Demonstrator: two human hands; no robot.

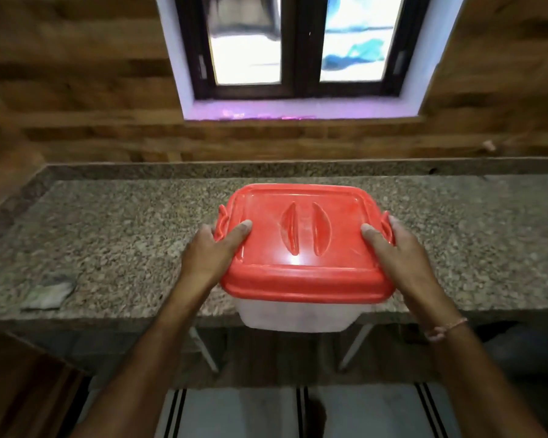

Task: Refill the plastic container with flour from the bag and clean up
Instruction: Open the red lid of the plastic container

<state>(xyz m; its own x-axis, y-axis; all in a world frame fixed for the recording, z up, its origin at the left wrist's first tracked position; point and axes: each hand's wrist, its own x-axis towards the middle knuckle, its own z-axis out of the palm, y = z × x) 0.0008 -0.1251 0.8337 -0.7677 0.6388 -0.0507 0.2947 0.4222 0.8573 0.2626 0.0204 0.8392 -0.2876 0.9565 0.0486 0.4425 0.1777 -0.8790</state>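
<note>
The left hand (209, 248), at centre left of the frame, grips the side of the plastic container (295, 314). Its thumb lies straight on top of the red lid (301, 238), and its fingers curl round the left clip (222, 221) and down the side, mostly hidden. The right hand (399, 248) mirrors it at centre right, with its thumb flat on the lid and its fingers wrapped past the right clip (386, 227). A thin thread band (445, 330) circles the right wrist.

The container sits between the two hands in the middle of the frame, lid on. Its cloudy clear base shows in front of the near edge of the speckled stone counter (124, 232). Whether it touches the counter cannot be told. Two curved ridges run down the centre of the lid.

A crumpled grey cloth (49, 294) lies on the counter at lower left. Behind the counter is a wood-patterned wall (76, 90), with a dark-framed window (298, 45) at top centre.
</note>
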